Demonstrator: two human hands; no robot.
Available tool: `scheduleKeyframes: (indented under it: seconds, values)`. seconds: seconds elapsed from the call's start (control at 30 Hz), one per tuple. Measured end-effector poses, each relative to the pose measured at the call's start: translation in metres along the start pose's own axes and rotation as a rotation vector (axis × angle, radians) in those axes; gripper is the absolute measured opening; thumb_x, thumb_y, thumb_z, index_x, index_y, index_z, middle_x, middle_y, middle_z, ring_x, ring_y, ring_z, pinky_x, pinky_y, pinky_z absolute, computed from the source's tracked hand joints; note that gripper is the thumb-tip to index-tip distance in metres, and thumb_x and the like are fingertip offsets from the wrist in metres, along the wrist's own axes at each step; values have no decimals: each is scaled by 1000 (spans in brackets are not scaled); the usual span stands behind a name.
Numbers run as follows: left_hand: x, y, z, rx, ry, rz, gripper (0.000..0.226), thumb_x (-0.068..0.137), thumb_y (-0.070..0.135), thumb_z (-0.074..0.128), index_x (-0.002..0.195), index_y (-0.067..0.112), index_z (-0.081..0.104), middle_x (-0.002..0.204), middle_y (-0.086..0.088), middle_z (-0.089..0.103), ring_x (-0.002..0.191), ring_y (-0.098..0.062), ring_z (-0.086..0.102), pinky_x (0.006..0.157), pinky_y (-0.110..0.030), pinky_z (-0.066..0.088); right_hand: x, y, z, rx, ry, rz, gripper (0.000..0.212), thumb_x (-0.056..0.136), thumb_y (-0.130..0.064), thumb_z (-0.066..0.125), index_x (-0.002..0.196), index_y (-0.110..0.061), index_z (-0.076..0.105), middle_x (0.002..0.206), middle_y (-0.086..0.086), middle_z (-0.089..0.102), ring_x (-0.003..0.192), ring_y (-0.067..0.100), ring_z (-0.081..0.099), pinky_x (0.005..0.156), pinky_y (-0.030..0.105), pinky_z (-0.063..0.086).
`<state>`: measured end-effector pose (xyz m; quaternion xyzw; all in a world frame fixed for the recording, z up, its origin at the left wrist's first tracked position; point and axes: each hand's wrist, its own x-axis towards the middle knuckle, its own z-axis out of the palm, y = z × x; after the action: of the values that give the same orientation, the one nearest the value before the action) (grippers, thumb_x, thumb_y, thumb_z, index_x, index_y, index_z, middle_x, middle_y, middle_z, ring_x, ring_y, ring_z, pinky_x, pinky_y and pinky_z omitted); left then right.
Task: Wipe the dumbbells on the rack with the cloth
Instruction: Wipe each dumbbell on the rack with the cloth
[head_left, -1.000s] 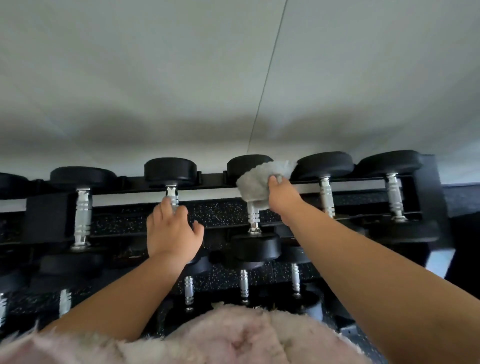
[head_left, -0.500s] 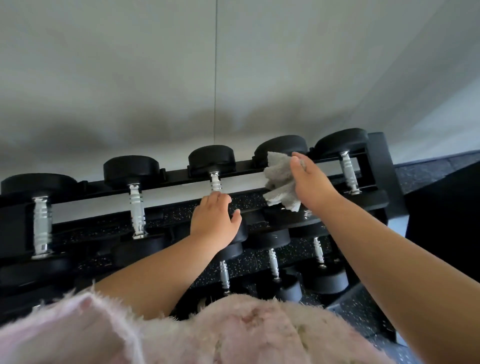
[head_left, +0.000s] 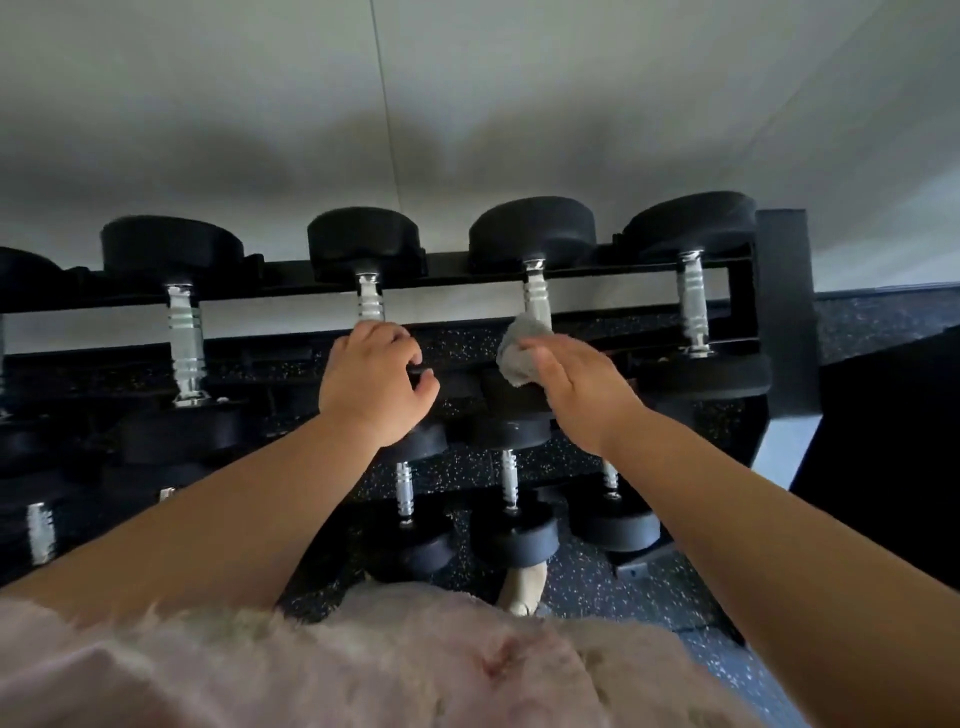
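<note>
While right hand (head_left: 582, 389) clutches cloth (head_left: 519, 353) — rack (head_left: 784, 312) fronts grey wall (head_left: 467, 104), speckled floor (head_left: 597, 582).

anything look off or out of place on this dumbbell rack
Nothing stands out. The dumbbells sit evenly in their rack slots; the right hand holds the grey cloth against one handle, and the left hand steadies its neighbour.

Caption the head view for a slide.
Right hand wipes a dumbbell handle with a cloth; left hand steadies its neighbour.
</note>
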<state>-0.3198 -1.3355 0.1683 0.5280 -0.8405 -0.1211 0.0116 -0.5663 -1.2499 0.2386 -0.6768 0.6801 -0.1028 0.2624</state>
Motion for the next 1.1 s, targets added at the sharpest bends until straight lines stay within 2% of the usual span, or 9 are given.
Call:
scheduleKeyframes:
  seconds: [0.07,0.2,0.33,0.47,0.57,0.77,0.83,0.97,1.1]
  values:
    - [0,4,2,31,21,-35,32,93,46,54,103,23,75,130,3,64,129,-24,49,104,-45,42,-2,0,6,-187,-17,-222,39,109,-29,35,127,-10,63,125,8,64,120,22,54,103,50,47]
    - [-1,24,5,130,73,-291,38,90,42,57,115,19,75,155,-10,43,137,-34,42,115,-56,35,9,8,34,-464,-187,-396,49,103,-42,48,146,-18,52,147,8,52,145,32,39,122,50,31]
    - [3,37,7,123,35,-522,42,93,45,53,126,25,69,154,-10,40,136,-37,42,120,-61,30,12,19,22,-443,-96,-349,47,98,-56,49,137,-29,55,128,-2,59,124,23,54,117,42,38]
    - [0,38,10,159,77,-503,36,93,38,52,108,17,77,139,-11,53,115,-35,54,98,-52,47,-16,64,8,-263,-3,-169,56,102,-59,43,143,-21,48,137,1,57,127,19,52,114,41,43]
    - [0,38,10,99,119,-490,31,93,34,53,101,14,76,139,-10,54,105,-32,58,76,-41,45,-25,93,5,-112,14,-67,66,102,-63,30,141,-12,47,139,6,51,128,22,49,107,43,47]
    - [-1,31,13,71,139,-487,28,92,39,57,99,17,74,145,-5,50,103,-29,61,71,-37,46,0,36,23,-223,28,-276,78,104,-65,4,139,-18,55,132,3,59,126,24,51,109,45,42]
    - [0,32,12,77,133,-494,30,94,40,57,102,17,74,146,-6,49,105,-30,61,73,-38,47,7,7,35,-313,-28,-345,70,105,-59,9,138,-22,58,132,0,61,124,24,53,108,44,42]
    - [0,33,11,79,128,-492,30,95,40,56,101,18,75,148,-6,48,107,-30,60,72,-38,46,13,7,46,-355,-5,-423,37,106,-41,38,114,-26,71,110,-6,68,107,22,58,99,41,46]
    - [-1,32,8,76,118,-493,31,95,41,55,103,18,74,146,-3,47,104,-28,60,71,-37,47,-3,45,30,-268,91,-345,40,104,-44,46,136,-25,63,132,-4,64,124,19,56,114,43,41]
